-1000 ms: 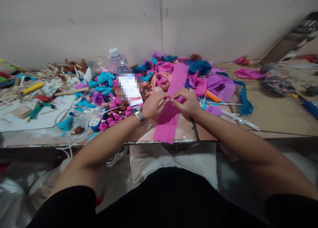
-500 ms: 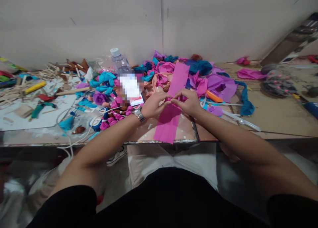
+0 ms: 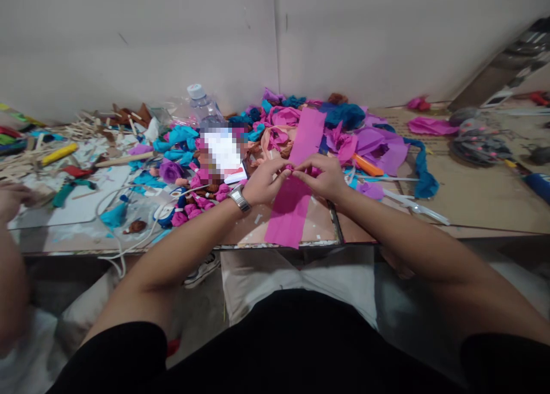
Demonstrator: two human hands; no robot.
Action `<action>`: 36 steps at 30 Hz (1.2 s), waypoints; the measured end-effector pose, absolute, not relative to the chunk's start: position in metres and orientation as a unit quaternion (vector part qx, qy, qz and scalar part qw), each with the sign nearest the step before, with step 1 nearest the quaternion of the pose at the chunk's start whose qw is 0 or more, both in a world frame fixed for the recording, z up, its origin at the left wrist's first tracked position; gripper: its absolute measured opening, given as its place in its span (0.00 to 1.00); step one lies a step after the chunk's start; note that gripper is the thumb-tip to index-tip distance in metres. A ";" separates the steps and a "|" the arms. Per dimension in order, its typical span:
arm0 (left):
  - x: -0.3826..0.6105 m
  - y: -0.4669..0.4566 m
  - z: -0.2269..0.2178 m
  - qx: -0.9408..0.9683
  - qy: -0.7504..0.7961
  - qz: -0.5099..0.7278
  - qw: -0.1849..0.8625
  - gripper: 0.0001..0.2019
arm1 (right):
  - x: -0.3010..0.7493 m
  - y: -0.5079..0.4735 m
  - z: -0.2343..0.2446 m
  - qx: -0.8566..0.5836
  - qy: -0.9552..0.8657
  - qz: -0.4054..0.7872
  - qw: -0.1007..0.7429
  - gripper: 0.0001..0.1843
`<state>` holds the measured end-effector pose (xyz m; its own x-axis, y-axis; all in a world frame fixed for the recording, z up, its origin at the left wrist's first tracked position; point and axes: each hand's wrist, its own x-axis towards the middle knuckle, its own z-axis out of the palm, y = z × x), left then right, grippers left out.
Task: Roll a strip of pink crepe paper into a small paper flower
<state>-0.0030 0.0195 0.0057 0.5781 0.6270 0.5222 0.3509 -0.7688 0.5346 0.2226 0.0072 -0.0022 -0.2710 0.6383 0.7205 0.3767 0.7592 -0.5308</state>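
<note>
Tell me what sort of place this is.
Probably a craft workspace: a long pink paper strip, crumpled paper in several colours and scattered wooden sticks share one table.

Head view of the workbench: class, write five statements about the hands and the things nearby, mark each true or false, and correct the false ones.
1. The left hand and right hand are close together over a long pink strip. True.
2. The hands hold something blue. False: they pinch a small pink piece.
3. The left arm wears a silver watch. True.
4. The orange object lies left of both hands. False: the orange object lies to their right.
5. The bottle has a white cap. True.
</note>
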 end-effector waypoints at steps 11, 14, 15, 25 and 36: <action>-0.003 0.025 -0.003 0.876 0.256 0.347 0.215 0.25 | 0.223 0.009 -0.008 -0.313 -0.793 0.121 0.509 0.17; -0.002 0.024 -0.002 0.871 0.256 0.349 0.233 0.26 | 0.223 0.011 -0.010 -0.290 -0.807 0.085 0.508 0.15; -0.002 0.024 -0.002 0.869 0.258 0.350 0.238 0.27 | 0.223 0.011 -0.011 -0.287 -0.807 0.077 0.510 0.15; -0.003 0.021 0.002 0.820 0.308 0.393 0.280 0.25 | 0.224 0.006 -0.002 -0.308 -0.795 0.078 0.516 0.16; -0.004 0.023 0.000 0.784 0.326 0.443 0.287 0.20 | 0.225 0.006 -0.004 -0.349 -0.740 0.116 0.562 0.17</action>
<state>-0.0044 0.0233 -0.0001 0.3949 0.7659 0.5075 0.2572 -0.6224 0.7392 0.2251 0.0064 -0.0044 -0.1233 0.6480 0.7516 0.3869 0.7289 -0.5649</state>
